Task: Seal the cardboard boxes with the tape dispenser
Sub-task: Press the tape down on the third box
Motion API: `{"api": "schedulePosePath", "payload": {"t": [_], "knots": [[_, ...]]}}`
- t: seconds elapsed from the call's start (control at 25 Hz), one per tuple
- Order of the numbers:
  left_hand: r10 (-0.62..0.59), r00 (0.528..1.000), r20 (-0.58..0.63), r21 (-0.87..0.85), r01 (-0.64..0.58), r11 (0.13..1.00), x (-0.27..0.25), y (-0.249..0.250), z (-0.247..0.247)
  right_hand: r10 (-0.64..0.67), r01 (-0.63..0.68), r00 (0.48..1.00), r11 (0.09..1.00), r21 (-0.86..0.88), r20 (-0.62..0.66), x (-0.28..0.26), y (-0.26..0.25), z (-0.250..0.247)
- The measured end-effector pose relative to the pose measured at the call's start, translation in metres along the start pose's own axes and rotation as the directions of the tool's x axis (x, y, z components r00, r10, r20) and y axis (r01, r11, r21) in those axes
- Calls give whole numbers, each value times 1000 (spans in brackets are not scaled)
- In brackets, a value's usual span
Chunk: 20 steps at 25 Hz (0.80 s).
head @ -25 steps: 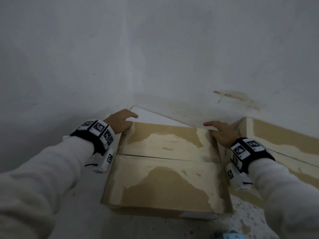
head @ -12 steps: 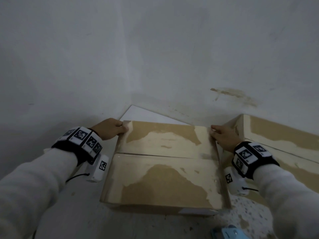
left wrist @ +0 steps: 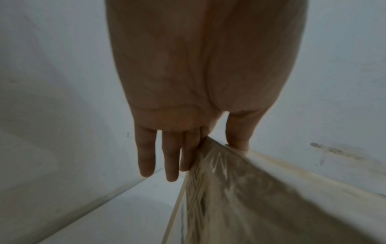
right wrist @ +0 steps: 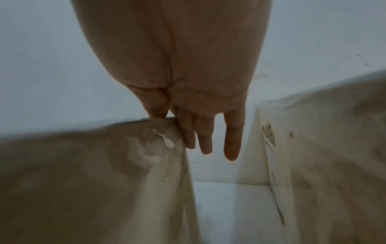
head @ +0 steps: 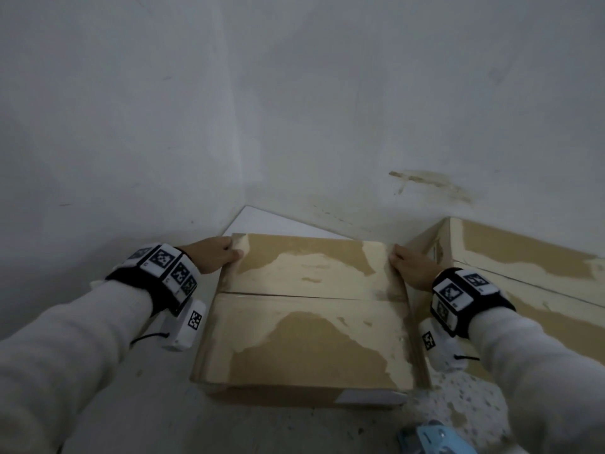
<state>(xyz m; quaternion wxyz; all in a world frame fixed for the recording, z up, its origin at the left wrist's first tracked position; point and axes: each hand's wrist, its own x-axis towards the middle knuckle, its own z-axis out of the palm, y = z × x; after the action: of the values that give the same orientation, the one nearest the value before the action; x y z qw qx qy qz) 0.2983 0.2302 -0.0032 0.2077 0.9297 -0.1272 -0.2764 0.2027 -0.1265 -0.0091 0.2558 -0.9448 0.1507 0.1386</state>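
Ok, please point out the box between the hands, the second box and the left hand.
box between the hands (head: 311, 348): head view, near top flap.
second box (head: 523, 257): head view, top face.
left hand (head: 212, 258): head view, back of hand.

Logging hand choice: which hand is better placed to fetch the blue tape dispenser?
Right hand, likely: the tape dispenser lies on its side of the box; the left hand would have to cross over.
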Motion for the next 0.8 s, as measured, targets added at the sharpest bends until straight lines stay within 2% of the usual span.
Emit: {"api": "schedulePosePath", "payload": {"t": [0.16, 0.32, 0.44, 0.52, 0.64, 0.8], "knots": [[31, 999, -28, 10, -31, 999, -12, 1, 4, 7, -10, 999, 998, -68, -34, -16, -4, 1], [84, 996, 20, -187, -78, 979, -49, 2, 18, -26, 26, 1000, 1000, -4, -7, -44, 3, 6], [124, 992, -1, -437, -112, 893, -86, -3, 40, -50, 48, 999, 989, 140, 10, -77, 9, 13], [101, 995, -16, -574, -91, 814, -106, -2, 56, -59, 53, 998, 950, 308, 11, -103, 9, 22], [78, 996, -53, -629, -94, 772, -111, 3, 75, -59, 41, 998, 829, 557, 14, -124, 9, 42], [55, 990, -131, -728, -134, 672, -98, -1, 85, 4, 76, 994, 711, 699, -112, -116, 13, 66]]}}
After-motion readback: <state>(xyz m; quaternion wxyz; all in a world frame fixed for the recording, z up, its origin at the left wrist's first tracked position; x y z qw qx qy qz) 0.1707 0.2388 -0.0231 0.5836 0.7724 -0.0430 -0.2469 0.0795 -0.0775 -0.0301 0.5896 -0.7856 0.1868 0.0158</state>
